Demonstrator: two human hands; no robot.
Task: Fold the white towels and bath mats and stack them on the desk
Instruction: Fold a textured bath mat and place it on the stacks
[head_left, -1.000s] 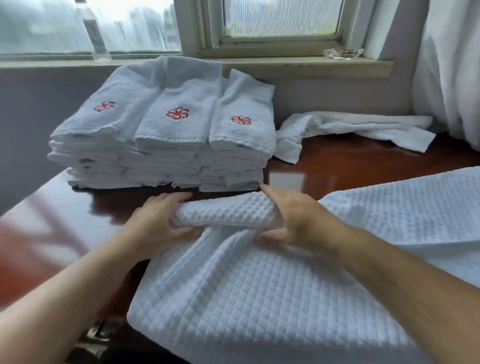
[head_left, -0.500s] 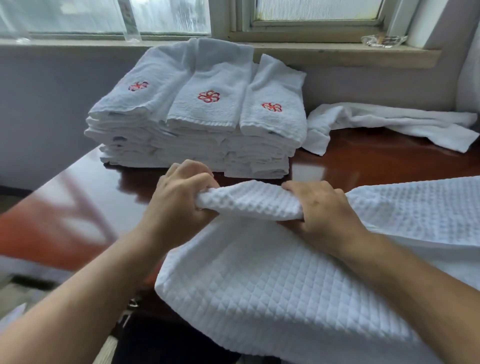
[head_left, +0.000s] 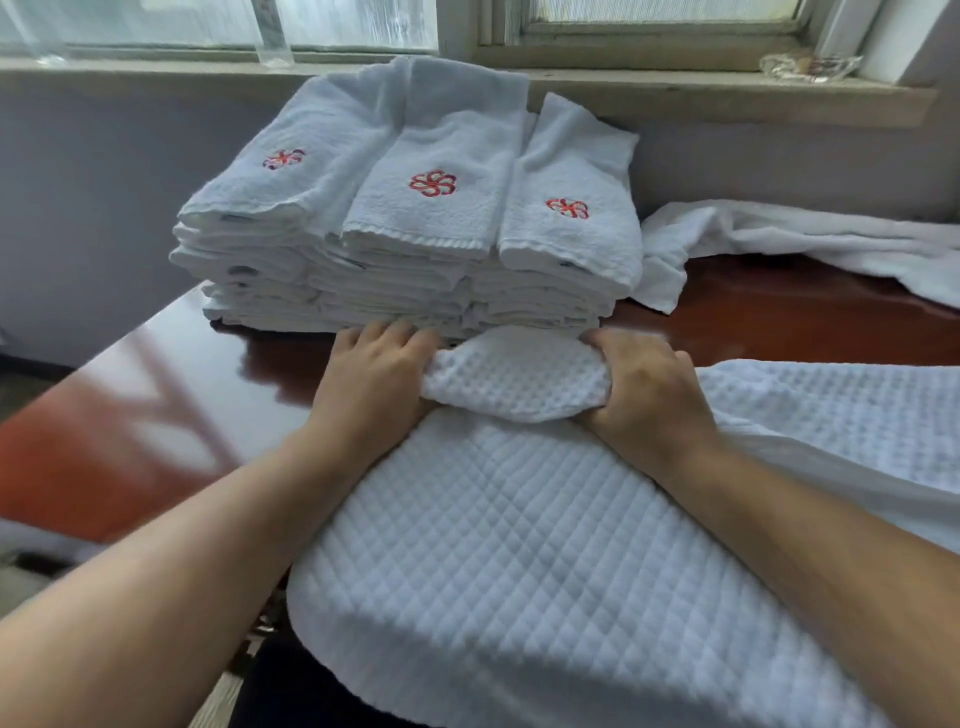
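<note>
A white waffle-weave bath mat (head_left: 519, 561) lies across the glossy brown desk (head_left: 156, 415) in front of me, and its near part hangs over the desk edge. My left hand (head_left: 371, 387) and my right hand (head_left: 644, 400) each grip one end of a bunched fold (head_left: 514, 382) of the mat, lifted just in front of the towel stack. The stack of folded white towels (head_left: 415, 234) with red flower emblems stands behind the hands in three rows. An unfolded white towel (head_left: 779, 244) lies crumpled at the back right.
A wall and a windowsill (head_left: 727, 93) run behind the desk; a clear glass (head_left: 272, 47) and a clear wrapper (head_left: 810, 65) sit on the sill. Bare desk surface shows to the left of the mat. The floor is visible past the left edge.
Both hands have carried the bunched fold of the mat away from me, up to the foot of the towel stack. The view has moved closer to the stack.
</note>
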